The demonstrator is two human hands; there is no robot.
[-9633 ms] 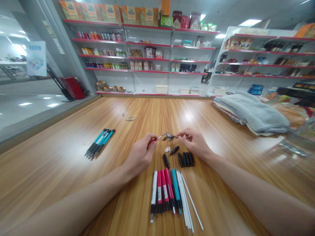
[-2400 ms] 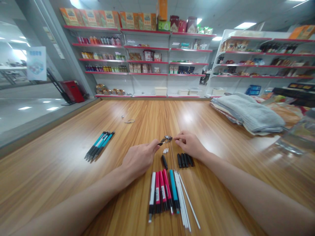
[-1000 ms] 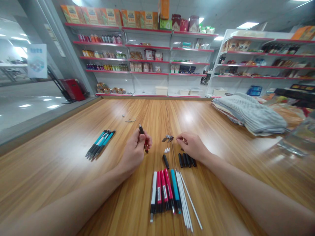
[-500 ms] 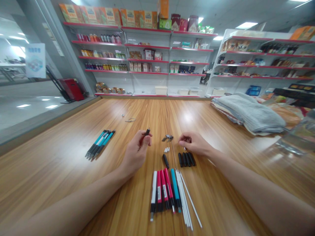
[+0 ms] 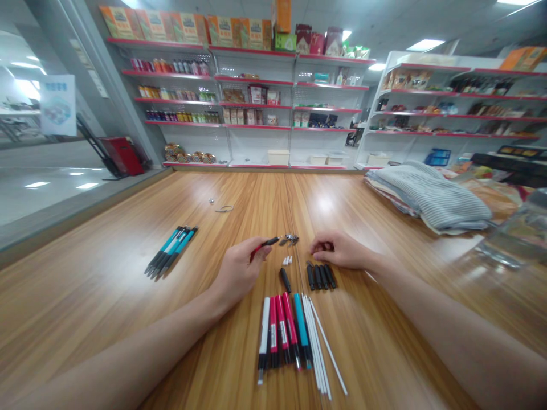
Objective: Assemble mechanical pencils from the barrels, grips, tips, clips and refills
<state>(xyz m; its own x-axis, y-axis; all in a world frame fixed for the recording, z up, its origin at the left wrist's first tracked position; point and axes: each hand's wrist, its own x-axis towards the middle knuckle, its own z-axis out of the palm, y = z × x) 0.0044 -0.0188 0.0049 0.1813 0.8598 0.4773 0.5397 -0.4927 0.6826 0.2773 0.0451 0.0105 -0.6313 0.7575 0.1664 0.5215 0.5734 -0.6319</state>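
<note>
My left hand (image 5: 241, 267) is closed round a red pen barrel (image 5: 255, 250) whose black end (image 5: 270, 242) points right, towards a small heap of metal pen parts (image 5: 291, 240). My right hand (image 5: 342, 250) rests with curled fingers just right of that heap; whether something small is between its fingertips, I cannot tell. Below it lie several black pen grips (image 5: 321, 277) side by side. One more black grip (image 5: 285, 280) lies apart, under the small white pieces (image 5: 287, 260). Nearer me are pink pen barrels (image 5: 281, 327), a white barrel (image 5: 264, 327), a blue barrel (image 5: 301, 324) and thin white refills (image 5: 319, 347).
Several blue-and-black pens (image 5: 171, 251) lie together on the left of the wooden table (image 5: 106, 302). A thin loop (image 5: 223, 209) lies further back. Folded striped cloth (image 5: 436, 193) and a clear container (image 5: 519, 233) are on the right. Stocked shelves (image 5: 256, 105) stand behind.
My left hand has tipped the pen barrel from upright to pointing right. My right hand has stayed nearly in place, and a small piece now shows by the leftmost black grips.
</note>
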